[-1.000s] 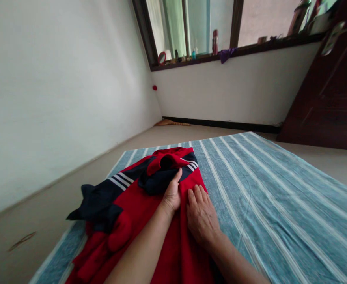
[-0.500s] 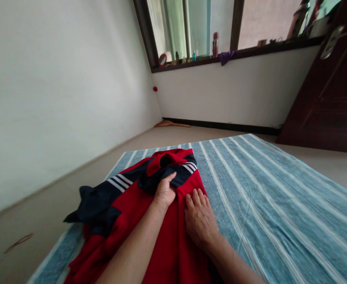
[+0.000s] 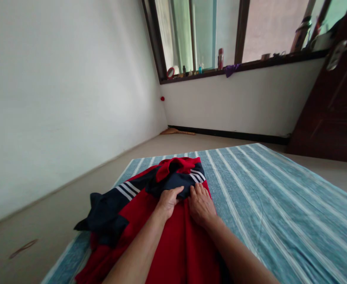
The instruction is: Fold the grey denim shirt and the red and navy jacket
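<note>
The jacket (image 3: 173, 246) lies directly beneath both hands, spread over a striped cloth (image 3: 282, 205). The left hand (image 3: 169, 201) is at the navy panel under the collar (image 3: 162, 172), its thumb apart and its fingers hidden, so I cannot tell whether it grips the fabric. The right hand (image 3: 202, 203) rests palm down, flattened on the red front, fingertips at the navy band, holding nothing.

The work looks partly done, I judge: the body below and between the hands is mostly flat, apart from one long crease running from between them toward the wearer. The collar just beyond the left hand stands rumpled, and the navy sleeve (image 3: 107, 215) to that hand's left is bunched, so both seem left to settle.

No brand, label or writing is readable; white stripes (image 3: 197, 176) just beyond the right hand are the only clear markings.
</note>
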`<act>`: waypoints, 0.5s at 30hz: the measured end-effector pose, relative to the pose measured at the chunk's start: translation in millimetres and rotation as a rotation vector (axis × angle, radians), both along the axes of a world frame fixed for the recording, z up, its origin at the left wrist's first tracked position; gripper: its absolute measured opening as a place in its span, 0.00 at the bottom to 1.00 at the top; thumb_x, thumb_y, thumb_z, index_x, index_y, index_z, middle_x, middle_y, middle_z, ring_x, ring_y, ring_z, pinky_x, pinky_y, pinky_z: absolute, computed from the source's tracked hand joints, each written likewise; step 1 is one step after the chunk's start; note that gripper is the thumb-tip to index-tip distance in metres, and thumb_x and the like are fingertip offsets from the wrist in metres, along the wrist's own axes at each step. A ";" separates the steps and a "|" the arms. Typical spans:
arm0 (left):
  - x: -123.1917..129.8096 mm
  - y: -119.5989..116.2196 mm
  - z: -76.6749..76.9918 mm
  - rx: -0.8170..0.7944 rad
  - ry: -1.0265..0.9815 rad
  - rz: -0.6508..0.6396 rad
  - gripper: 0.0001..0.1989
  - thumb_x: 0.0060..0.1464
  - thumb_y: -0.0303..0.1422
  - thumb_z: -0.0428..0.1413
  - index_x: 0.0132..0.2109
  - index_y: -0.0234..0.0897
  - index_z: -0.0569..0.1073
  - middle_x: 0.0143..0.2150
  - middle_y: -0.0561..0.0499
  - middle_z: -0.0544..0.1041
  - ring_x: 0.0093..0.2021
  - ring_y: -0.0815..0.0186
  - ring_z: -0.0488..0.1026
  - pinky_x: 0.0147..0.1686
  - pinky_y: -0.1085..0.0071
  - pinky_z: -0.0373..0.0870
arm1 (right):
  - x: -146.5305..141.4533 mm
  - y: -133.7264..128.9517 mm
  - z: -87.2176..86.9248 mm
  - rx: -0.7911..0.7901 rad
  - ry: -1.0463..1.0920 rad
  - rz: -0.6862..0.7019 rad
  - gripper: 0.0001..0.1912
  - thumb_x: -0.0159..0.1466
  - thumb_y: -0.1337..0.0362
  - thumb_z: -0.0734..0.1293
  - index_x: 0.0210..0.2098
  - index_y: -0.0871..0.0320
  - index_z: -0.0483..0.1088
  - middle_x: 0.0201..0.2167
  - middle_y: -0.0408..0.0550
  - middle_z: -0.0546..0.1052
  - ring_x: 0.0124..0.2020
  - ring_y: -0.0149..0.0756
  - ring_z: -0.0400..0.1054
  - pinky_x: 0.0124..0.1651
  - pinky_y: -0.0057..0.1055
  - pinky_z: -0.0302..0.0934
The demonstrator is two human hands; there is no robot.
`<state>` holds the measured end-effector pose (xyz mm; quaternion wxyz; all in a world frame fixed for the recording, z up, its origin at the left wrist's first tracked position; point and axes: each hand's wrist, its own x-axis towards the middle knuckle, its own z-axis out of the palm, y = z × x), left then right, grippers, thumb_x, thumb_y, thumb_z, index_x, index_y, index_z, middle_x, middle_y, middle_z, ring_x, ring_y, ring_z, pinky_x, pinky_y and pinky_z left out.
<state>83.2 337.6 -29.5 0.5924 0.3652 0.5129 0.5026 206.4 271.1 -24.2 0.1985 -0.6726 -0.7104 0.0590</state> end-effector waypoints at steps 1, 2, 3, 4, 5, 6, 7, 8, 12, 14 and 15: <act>-1.8 -3.4 1.6 0.002 -0.001 0.014 0.09 0.37 0.26 0.66 0.30 0.29 0.78 0.33 0.45 0.81 0.35 0.58 0.77 0.33 0.67 0.76 | -0.5 3.3 -5.3 -0.008 0.003 0.011 0.26 0.67 0.65 0.54 0.62 0.69 0.58 0.64 0.66 0.56 0.66 0.52 0.47 0.63 0.45 0.46; -4.3 -6.6 3.8 0.004 0.001 0.027 0.09 0.38 0.26 0.65 0.31 0.29 0.78 0.33 0.45 0.80 0.34 0.58 0.77 0.32 0.66 0.76 | -0.9 5.1 -10.1 -0.011 0.008 0.019 0.26 0.67 0.63 0.54 0.62 0.69 0.58 0.64 0.66 0.56 0.66 0.52 0.48 0.63 0.45 0.46; -7.4 -9.3 6.7 0.005 0.007 0.036 0.09 0.39 0.26 0.65 0.32 0.28 0.77 0.32 0.44 0.80 0.33 0.58 0.77 0.31 0.66 0.77 | -1.1 5.7 -13.8 -0.012 0.011 0.024 0.26 0.68 0.62 0.54 0.62 0.68 0.59 0.64 0.66 0.56 0.66 0.52 0.47 0.63 0.45 0.46; -11.3 -11.6 10.1 0.003 0.015 0.040 0.09 0.40 0.26 0.65 0.32 0.27 0.77 0.32 0.42 0.80 0.32 0.58 0.78 0.29 0.65 0.77 | -1.0 5.6 -16.3 -0.011 0.014 0.027 0.26 0.68 0.62 0.54 0.62 0.68 0.59 0.64 0.66 0.56 0.66 0.52 0.47 0.64 0.45 0.45; -15.7 -13.4 13.9 -0.002 0.023 0.044 0.09 0.41 0.25 0.64 0.33 0.27 0.76 0.31 0.41 0.80 0.30 0.57 0.78 0.27 0.65 0.77 | -0.8 5.1 -17.5 -0.010 0.018 0.030 0.26 0.68 0.62 0.54 0.61 0.68 0.59 0.64 0.66 0.56 0.66 0.52 0.47 0.64 0.45 0.45; -20.6 -14.8 17.8 -0.010 0.031 0.050 0.08 0.42 0.24 0.63 0.33 0.26 0.75 0.30 0.40 0.80 0.28 0.57 0.77 0.25 0.65 0.76 | -0.5 4.6 -17.8 -0.008 0.021 0.032 0.25 0.68 0.62 0.53 0.61 0.67 0.59 0.64 0.65 0.56 0.66 0.51 0.47 0.64 0.45 0.45; -25.5 -15.8 21.7 -0.016 0.037 0.062 0.07 0.43 0.23 0.62 0.33 0.27 0.74 0.29 0.40 0.79 0.26 0.57 0.77 0.23 0.65 0.76 | -0.2 4.2 -17.3 -0.007 0.025 0.033 0.25 0.68 0.62 0.53 0.61 0.67 0.60 0.64 0.64 0.56 0.66 0.50 0.47 0.64 0.45 0.45; -30.4 -16.5 25.4 -0.019 0.042 0.082 0.06 0.44 0.22 0.61 0.33 0.28 0.72 0.28 0.40 0.79 0.24 0.57 0.77 0.22 0.65 0.76 | 0.1 3.9 -16.4 -0.006 0.028 0.033 0.24 0.68 0.62 0.53 0.60 0.66 0.60 0.64 0.64 0.57 0.66 0.50 0.47 0.64 0.45 0.45; -44.5 -17.7 34.9 0.026 0.040 0.187 0.10 0.47 0.20 0.58 0.31 0.35 0.64 0.28 0.47 0.78 0.24 0.60 0.77 0.24 0.64 0.77 | 0.8 3.4 -12.8 -0.004 0.039 0.038 0.23 0.67 0.63 0.54 0.59 0.66 0.62 0.63 0.63 0.58 0.65 0.50 0.48 0.64 0.45 0.45; -46.9 -17.8 35.7 0.096 0.065 0.240 0.11 0.47 0.20 0.58 0.32 0.36 0.64 0.30 0.49 0.78 0.25 0.62 0.77 0.25 0.66 0.77 | 0.9 2.8 -12.3 0.000 0.046 0.042 0.23 0.67 0.63 0.54 0.59 0.65 0.62 0.63 0.63 0.59 0.65 0.49 0.49 0.64 0.45 0.45; -47.2 -17.9 35.1 0.123 0.091 0.261 0.10 0.47 0.20 0.58 0.34 0.36 0.65 0.31 0.49 0.78 0.26 0.62 0.77 0.25 0.67 0.77 | 0.9 2.4 -12.3 0.003 0.050 0.042 0.23 0.67 0.63 0.54 0.59 0.65 0.63 0.63 0.63 0.59 0.65 0.49 0.49 0.63 0.45 0.45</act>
